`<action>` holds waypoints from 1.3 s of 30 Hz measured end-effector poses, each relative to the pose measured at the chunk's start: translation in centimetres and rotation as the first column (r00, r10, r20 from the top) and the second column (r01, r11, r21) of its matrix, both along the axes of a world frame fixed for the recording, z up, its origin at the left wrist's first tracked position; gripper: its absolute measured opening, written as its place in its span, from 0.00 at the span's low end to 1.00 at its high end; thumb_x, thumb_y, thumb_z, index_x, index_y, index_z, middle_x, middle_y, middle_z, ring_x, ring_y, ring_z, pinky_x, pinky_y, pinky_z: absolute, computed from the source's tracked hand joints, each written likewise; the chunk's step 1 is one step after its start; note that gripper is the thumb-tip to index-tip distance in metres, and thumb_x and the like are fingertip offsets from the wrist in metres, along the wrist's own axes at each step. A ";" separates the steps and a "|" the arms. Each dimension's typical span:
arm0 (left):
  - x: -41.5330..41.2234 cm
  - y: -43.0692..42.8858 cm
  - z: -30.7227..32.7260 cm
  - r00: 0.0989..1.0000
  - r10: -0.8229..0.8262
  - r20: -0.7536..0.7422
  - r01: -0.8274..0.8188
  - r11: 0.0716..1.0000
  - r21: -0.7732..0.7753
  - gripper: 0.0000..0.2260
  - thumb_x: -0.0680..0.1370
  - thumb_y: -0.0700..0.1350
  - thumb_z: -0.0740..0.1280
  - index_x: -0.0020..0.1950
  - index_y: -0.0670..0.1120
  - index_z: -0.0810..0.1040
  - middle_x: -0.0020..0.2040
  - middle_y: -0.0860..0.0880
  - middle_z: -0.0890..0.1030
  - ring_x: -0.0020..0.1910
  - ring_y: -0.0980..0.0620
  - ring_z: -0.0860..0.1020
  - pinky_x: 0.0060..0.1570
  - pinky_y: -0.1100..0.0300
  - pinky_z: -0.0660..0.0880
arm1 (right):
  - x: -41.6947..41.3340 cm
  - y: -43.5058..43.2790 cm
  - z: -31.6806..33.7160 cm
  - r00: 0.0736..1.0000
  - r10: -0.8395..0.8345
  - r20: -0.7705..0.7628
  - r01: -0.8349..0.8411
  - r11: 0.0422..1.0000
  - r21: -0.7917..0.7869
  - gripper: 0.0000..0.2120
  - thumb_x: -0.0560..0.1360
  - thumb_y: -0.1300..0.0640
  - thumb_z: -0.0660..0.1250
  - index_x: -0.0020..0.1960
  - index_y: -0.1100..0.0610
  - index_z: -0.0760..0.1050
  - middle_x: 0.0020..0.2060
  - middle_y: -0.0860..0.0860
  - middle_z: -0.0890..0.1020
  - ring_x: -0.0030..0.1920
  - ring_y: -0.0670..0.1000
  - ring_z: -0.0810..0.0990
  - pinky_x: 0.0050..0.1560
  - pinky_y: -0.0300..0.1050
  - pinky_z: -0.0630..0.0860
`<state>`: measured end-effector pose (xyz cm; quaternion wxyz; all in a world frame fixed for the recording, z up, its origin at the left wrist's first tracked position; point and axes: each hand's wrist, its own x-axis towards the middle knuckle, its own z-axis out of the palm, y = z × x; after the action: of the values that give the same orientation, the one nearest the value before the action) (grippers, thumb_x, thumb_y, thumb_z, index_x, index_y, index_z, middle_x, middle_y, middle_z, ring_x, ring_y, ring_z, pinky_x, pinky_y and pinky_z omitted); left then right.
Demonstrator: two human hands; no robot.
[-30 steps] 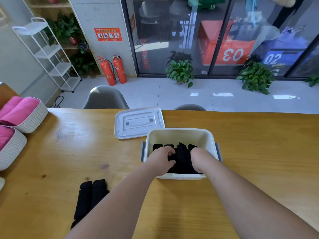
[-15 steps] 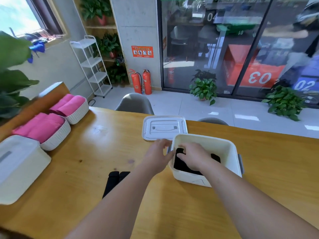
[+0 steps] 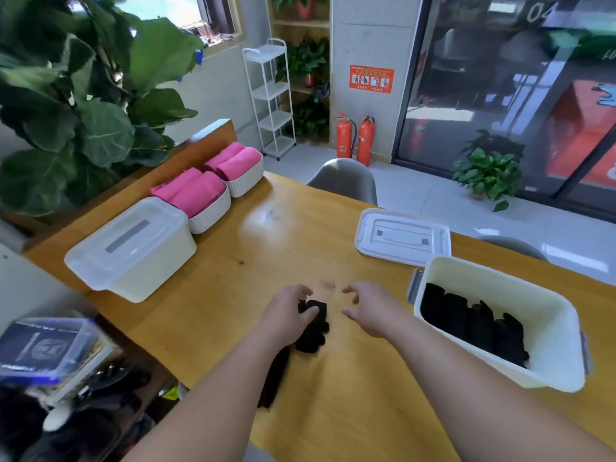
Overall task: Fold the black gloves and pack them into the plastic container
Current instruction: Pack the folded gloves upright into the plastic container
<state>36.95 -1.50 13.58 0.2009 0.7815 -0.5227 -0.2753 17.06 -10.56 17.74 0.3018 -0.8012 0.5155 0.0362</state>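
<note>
A pair of black gloves (image 3: 311,331) lies on the wooden table (image 3: 273,248), partly under my left forearm. My left hand (image 3: 289,313) rests on the gloves' far end with the fingers curled over it. My right hand (image 3: 370,310) hovers just right of the gloves, fingers spread, holding nothing. The white plastic container (image 3: 553,331) stands open at the right with several folded black gloves (image 3: 473,323) inside. Its lid (image 3: 401,235) lies flat behind it.
A lidded white box (image 3: 133,248) and two white baskets of pink cloth (image 3: 213,191) line the table's left edge. A big leafy plant (image 3: 83,105) stands at the left. Grey chairs (image 3: 346,180) are at the far side. A clutter shelf (image 3: 53,355) sits lower left.
Both hands have left the container and moved left to the loose gloves on the table. The view has swung left. My left hand now lies on the gloves.
</note>
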 end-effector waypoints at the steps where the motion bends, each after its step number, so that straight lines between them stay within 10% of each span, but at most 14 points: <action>1: 0.6 0.4 -0.4 1.000 0.012 -0.003 -0.012 1.000 0.018 0.19 0.82 0.56 0.72 0.72 0.55 0.75 0.66 0.55 0.79 0.64 0.53 0.78 0.63 0.56 0.76 | 0.6 0.2 -0.7 1.000 0.008 -0.017 -0.008 1.000 0.016 0.24 0.81 0.44 0.71 0.76 0.45 0.72 0.67 0.48 0.79 0.64 0.53 0.79 0.61 0.51 0.78; 26: 0.5 0.0 -5.8 0.993 0.032 -0.109 0.006 0.942 0.336 0.27 0.83 0.50 0.70 0.81 0.47 0.68 0.71 0.47 0.79 0.67 0.46 0.78 0.65 0.53 0.77 | 4.5 3.2 -10.8 0.999 -0.037 -0.014 0.040 0.951 0.305 0.27 0.83 0.54 0.68 0.80 0.48 0.68 0.74 0.52 0.74 0.73 0.54 0.75 0.73 0.48 0.72; 39: -2.9 -0.4 -5.2 0.885 0.320 -0.339 -0.205 0.920 0.334 0.20 0.80 0.48 0.76 0.71 0.50 0.76 0.56 0.53 0.82 0.55 0.51 0.81 0.53 0.55 0.79 | 0.8 3.3 -9.1 0.921 -0.353 0.166 0.237 0.845 0.480 0.17 0.80 0.56 0.72 0.68 0.49 0.78 0.57 0.47 0.83 0.50 0.50 0.88 0.58 0.55 0.84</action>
<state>34.07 -1.94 8.40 0.2195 0.7964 -0.3152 -0.4671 17.91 -7.24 8.60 0.5431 -0.6176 0.5688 0.0074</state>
